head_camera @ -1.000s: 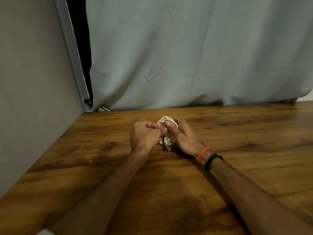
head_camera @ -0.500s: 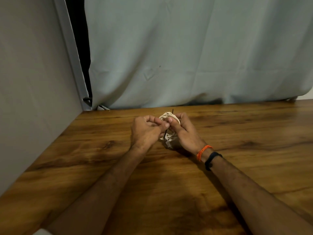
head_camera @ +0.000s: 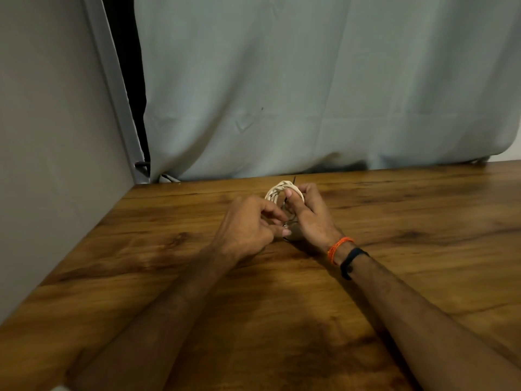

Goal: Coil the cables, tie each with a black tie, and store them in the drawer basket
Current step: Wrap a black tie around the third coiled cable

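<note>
A coiled white cable (head_camera: pixel 277 190) stands upright just above the wooden table (head_camera: pixel 394 249), near its far middle. My right hand (head_camera: pixel 310 215) grips the coil, thumb pressed on its near side and fingers curled behind. A thin black tie (head_camera: pixel 294 180) pokes up past the coil's top and runs down between my hands. My left hand (head_camera: pixel 251 227) sits lower and to the left of the coil, its fingertips pinching the tie's lower end. The coil's lower part is hidden behind both hands. No drawer basket is in view.
A grey wall panel (head_camera: pixel 56 165) borders the table on the left. A pale curtain (head_camera: pixel 310 94) hangs along the far edge. An orange thread band and a black band circle my right wrist (head_camera: pixel 344 255).
My left hand has dropped from the top of the coil to its lower left and now pinches the tie low down. The coil has tipped more upright in my right hand.
</note>
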